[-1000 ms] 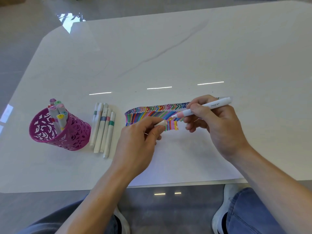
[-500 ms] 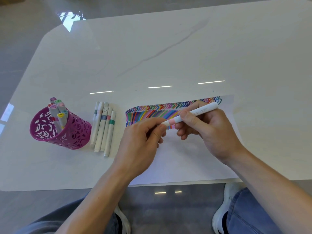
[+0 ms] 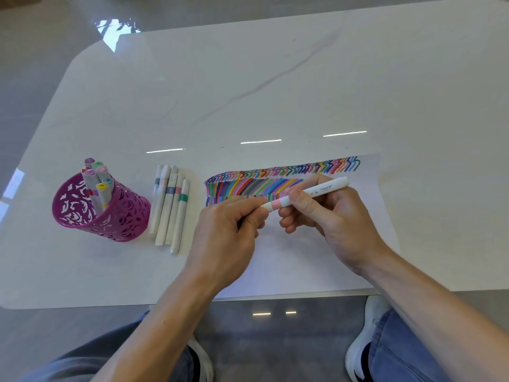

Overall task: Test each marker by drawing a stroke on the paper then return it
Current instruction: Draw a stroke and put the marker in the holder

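A white marker with a pink band (image 3: 308, 194) lies across both hands above the paper (image 3: 300, 260). My right hand (image 3: 333, 219) grips its barrel. My left hand (image 3: 225, 238) pinches the capped end of the same marker between thumb and fingers. The cap sits on the marker, flush with the pink band. The paper carries rows of several coloured strokes (image 3: 275, 179) along its far edge. A magenta cut-out pen cup (image 3: 110, 219) at the left holds several markers standing upright. Between cup and paper lies a row of several white markers (image 3: 172, 205) side by side.
The white marble-look table (image 3: 275, 78) stretches far beyond the paper. Its near edge runs just behind my wrists. Below it I see my knees in jeans and white shoes (image 3: 366, 340) on a grey floor.
One second ago the cap was off in my left hand, apart from the marker's tip. The hands came together and the cap is now on the marker. The marker has tilted flatter.
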